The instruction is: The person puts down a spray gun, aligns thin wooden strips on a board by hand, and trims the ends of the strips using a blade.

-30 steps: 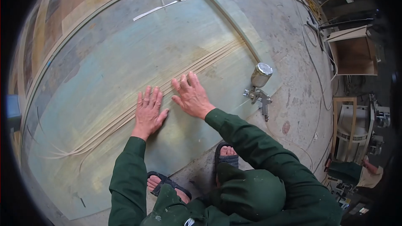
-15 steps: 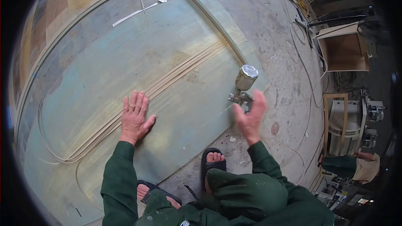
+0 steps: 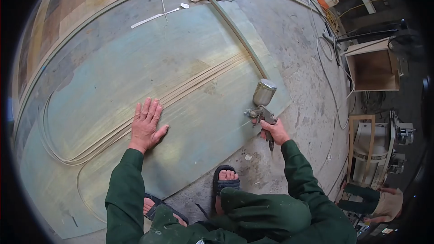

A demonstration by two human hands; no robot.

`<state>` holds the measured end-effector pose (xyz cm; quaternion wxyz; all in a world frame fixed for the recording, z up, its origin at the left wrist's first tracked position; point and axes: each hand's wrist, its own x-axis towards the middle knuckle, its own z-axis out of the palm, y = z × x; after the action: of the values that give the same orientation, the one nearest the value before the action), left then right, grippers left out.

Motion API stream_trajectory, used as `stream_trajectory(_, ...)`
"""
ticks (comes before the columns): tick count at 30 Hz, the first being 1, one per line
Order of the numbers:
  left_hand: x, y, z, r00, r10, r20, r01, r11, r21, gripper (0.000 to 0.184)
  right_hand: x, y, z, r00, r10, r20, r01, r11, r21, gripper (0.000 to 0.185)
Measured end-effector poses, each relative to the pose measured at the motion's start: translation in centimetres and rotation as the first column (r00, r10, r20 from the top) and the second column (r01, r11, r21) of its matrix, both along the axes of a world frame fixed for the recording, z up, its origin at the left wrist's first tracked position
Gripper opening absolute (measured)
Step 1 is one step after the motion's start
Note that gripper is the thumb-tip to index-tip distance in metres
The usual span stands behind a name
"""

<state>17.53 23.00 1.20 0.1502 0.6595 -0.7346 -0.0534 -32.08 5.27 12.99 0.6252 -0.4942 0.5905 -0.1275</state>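
Left hand flat on the strips, right hand round a spray gun.
The left hand [image 3: 147, 129] lies palm down, fingers slightly apart, across thin pale wooden strips [image 3: 203, 80] that run over a large blue-green, yellow-stained board [image 3: 190, 140] on the grey concrete floor [image 3: 305, 90]. The right hand [image 3: 275, 131] has its fingers closed round the handle of a metal spray gun [image 3: 267, 114] with a silver cup on top — held at the board's near right edge, beside one end of a long greenish bar [image 3: 235, 29].

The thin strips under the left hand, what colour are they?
The thin strips are pale tan, clearest in the head view beyond the left hand.
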Motion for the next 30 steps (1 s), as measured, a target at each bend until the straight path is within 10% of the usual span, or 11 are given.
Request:
stream_trajectory(6,0.2,-0.1,0.0,1.000,-0.013,0.007,0.013,1.000,-0.006,0.085,6.6,2.8,10.1,0.975,-0.133,0.176,0.131,0.991,0.025,0.051)
stream_trajectory(9,0.1,0.1,-0.1,1.000,-0.006,0.007,0.005,1.000,0.012,0.085,7.9,2.8,13.7,0.995,-0.098,0.013,0.094,0.912,-0.400,0.045)
stream_trajectory(12,0.1,0.1,-0.1,1.000,0.002,-0.002,-0.002,1.000,-0.004,0.085,8.8,1.9,17.3,0.960,-0.238,-0.145,0.147,0.875,-0.461,0.043)
stream_trajectory(30,0.1,0.1,-0.2,1.000,0.012,0.007,-0.012,1.000,-0.002,0.083,8.0,1.5,18.8,0.960,-0.230,-0.161,0.125,0.863,-0.490,0.036)
